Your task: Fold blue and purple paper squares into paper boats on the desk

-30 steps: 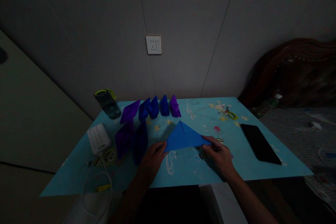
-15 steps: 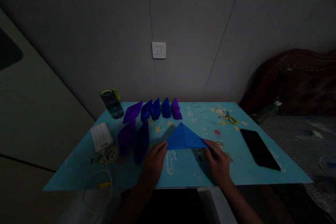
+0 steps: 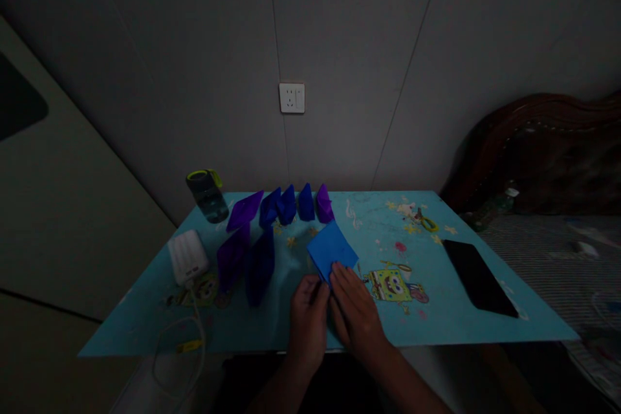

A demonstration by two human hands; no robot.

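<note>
A piece of blue folded paper (image 3: 332, 248), now a diamond shape, is held over the table's front half. My left hand (image 3: 309, 314) is closed at its lower corner, thumb and fingers pinching the edge. With fingers stretched out together, my right hand (image 3: 356, 307) presses on the paper's lower right side. The hands nearly touch, and they hide the bottom corner. Beyond and left of them stand several folded paper boats, among them a dark blue boat (image 3: 261, 266), a purple boat (image 3: 234, 257) and a small purple boat (image 3: 324, 204) at the back.
On the left of the blue patterned table (image 3: 310, 339) are a water bottle (image 3: 207, 197) and a white power bank (image 3: 187, 257) with a cable. To the right lie yellow-handled scissors (image 3: 429, 224) and a black tablet (image 3: 479, 277). A wall socket (image 3: 292, 98) is behind.
The blue paper has gone from a wide triangle to a diamond. Both hands have come together at its lower corner; the right hand has moved left and lies on it.
</note>
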